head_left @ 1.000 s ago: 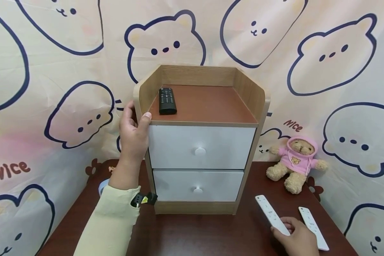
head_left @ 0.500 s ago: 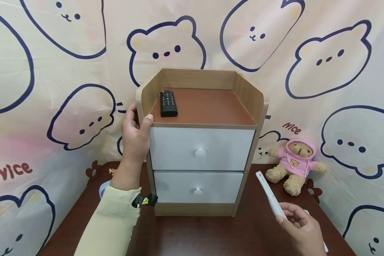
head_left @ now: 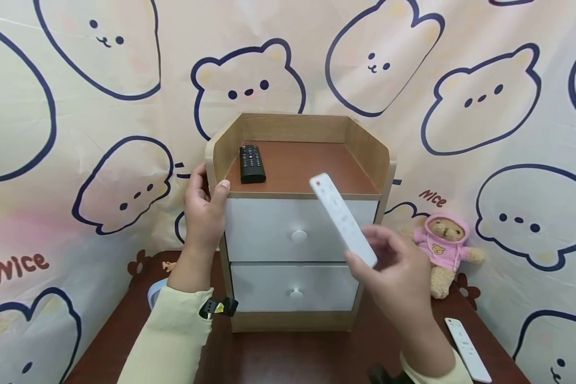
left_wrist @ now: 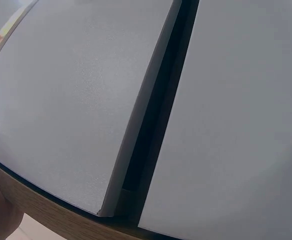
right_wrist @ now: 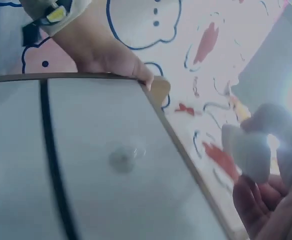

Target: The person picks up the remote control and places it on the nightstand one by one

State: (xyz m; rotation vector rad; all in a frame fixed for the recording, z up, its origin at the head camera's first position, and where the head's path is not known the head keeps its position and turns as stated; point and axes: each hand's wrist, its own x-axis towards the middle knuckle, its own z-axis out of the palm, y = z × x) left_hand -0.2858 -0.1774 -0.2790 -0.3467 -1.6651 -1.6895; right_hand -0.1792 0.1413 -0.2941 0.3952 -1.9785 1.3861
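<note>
A small wooden cabinet (head_left: 292,321) with two white drawers stands in the middle of the head view. My left hand (head_left: 205,213) grips its left side panel, thumb over the front edge. My right hand (head_left: 396,272) pinches a white remote control (head_left: 342,218) by its lower end, tilted in front of the upper drawer (head_left: 264,229). On the cabinet's brown top lies a black remote control (head_left: 252,164), near the left panel. The right wrist view shows the white remote (right_wrist: 248,152) between thumb and fingers. Drawer fronts (left_wrist: 76,100) fill the left wrist view.
A second white remote (head_left: 468,349) lies on the dark table (head_left: 288,357) at the right. Behind my right hand sits a teddy bear (head_left: 444,250) in a pink hoodie. A light blue object (head_left: 156,290) is partly hidden by my left arm. A patterned cloth hangs behind.
My right hand has lifted the white remote off the table and carried it up and left to the cabinet's front. My left hand keeps its grip on the side panel.
</note>
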